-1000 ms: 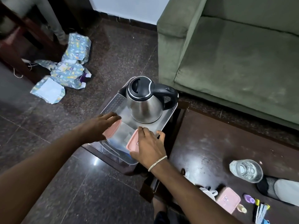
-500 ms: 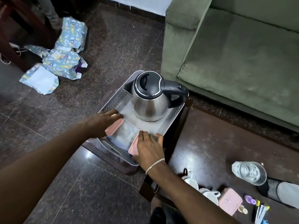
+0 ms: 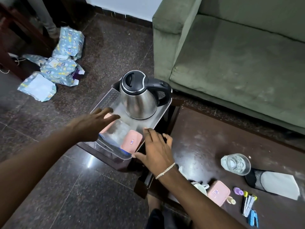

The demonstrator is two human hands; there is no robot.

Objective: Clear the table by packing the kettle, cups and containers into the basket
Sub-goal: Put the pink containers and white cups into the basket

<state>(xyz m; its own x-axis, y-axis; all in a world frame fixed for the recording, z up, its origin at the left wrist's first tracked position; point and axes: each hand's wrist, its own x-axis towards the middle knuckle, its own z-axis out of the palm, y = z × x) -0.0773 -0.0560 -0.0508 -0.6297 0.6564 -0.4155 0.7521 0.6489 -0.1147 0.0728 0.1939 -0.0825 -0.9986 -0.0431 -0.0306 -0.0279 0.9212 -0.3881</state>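
A steel kettle (image 3: 140, 98) with a black lid and handle stands in the far half of a clear plastic basket (image 3: 105, 98). In the basket's near half lies a clear container with pink end clips (image 3: 132, 141). My left hand (image 3: 94, 124) hovers open over its left end, fingers spread. My right hand (image 3: 156, 149) is open at the basket's near right rim, off the container. On the dark table (image 3: 206, 133) remain a pink-lidded container (image 3: 217, 192), a white cup (image 3: 200, 189) partly hidden by my forearm, and a glass (image 3: 236, 164).
A green sofa (image 3: 239, 55) stands right behind the basket and table. Blue patterned packs (image 3: 61, 66) lie on the floor to the left. Pens (image 3: 249, 205), a small purple item (image 3: 238, 191) and a black-and-white cloth item (image 3: 274, 182) lie on the table's right part.
Both hands have let go of the clear container, which now lies in the basket. The fingers have spread and the hands have lifted slightly back from it.
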